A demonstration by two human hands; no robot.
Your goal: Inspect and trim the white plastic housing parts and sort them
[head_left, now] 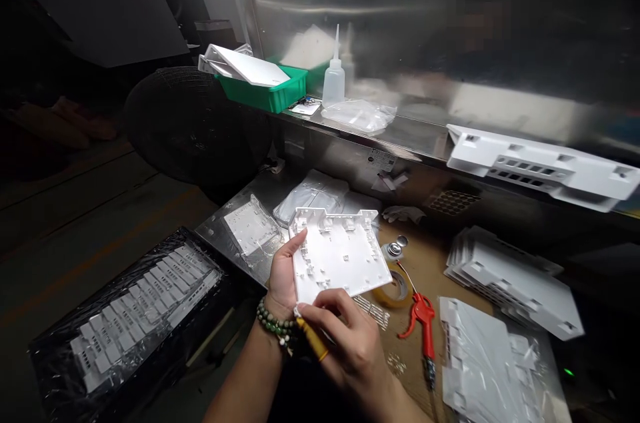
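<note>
A white plastic panel (340, 253), its inner side with small clips facing up, is tilted above the workbench. My left hand (284, 280) is closed on its left edge, thumb on the face. My right hand (345, 330) is closed round a yellow-handled tool (313, 340), whose tip lies at the panel's lower left corner, near my left wrist. The tip itself is too small to make out. Just right of the panel are a roll of yellow tape (399, 290) and a red air gun (425, 326).
White panels (515, 283) are stacked at the right, with bagged ones (480, 356) nearer. A black tray (50, 370) of white parts sits lower left. The raised metal shelf (420, 136) bears a green bin (270, 96) and a squeeze bottle (334, 83). A fan (190, 126) stands behind.
</note>
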